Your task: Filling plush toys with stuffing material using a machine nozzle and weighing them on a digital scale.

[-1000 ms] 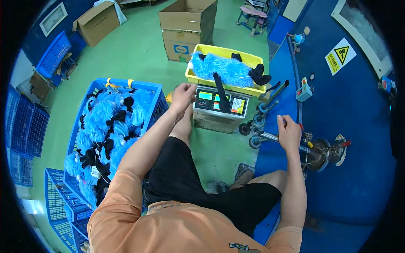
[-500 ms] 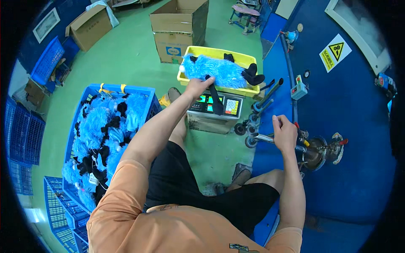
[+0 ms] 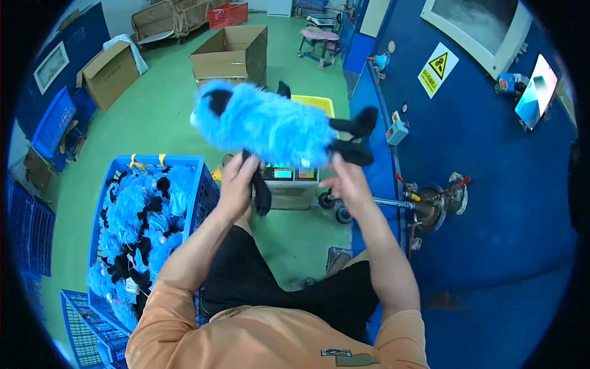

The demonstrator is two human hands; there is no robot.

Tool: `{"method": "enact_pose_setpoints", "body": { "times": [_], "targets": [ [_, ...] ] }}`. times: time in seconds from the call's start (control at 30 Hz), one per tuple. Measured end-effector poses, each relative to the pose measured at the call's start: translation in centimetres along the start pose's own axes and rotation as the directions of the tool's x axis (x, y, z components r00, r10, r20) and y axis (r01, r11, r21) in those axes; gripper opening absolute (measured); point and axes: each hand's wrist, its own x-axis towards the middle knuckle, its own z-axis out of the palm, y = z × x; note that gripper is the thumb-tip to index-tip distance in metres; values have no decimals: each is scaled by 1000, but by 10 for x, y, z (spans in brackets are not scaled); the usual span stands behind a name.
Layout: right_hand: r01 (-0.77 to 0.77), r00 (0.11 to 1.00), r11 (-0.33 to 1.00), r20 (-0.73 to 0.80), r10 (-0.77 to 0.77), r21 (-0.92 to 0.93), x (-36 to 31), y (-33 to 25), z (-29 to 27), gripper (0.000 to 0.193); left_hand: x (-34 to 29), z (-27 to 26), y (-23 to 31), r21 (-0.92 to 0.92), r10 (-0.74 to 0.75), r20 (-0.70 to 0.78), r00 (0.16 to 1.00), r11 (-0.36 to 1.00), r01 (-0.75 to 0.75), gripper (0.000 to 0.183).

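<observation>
A blue furry plush toy [image 3: 270, 126] with black limbs is held up in front of me, lying level from left to right. My left hand [image 3: 236, 189] pinches one of its black arms close to the body, and the arm's end dangles below. With thumb and fingertips, my right hand [image 3: 351, 186] grips a black leg at the toy's right end. Behind the toy, a yellow bin [image 3: 319, 106] is mostly hidden. Below it stands a scale [image 3: 289, 195] with a lit display, partly covered by the toy.
A blue crate [image 3: 208, 190] heaped with similar plush toys stands at my left. At right, metal tubes [image 3: 393, 203] stick out from a blue machine [image 3: 491, 203]. Cardboard boxes [image 3: 246, 64] stand farther ahead, and a stool [image 3: 319, 37] is at the back.
The plush toy has risen out of the yellow bin toward me, held by its arm in my left hand. My right hand has left the metal tube and taken the toy's leg.
</observation>
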Motion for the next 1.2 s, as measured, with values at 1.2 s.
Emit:
{"method": "enact_pose_setpoints", "body": {
  "times": [1.2],
  "targets": [
    [196,744,-115,224,-629,-974,-16,5,1,18,-73,150,-119,-268,-579,286,764,717,644,24]
  ]
}}
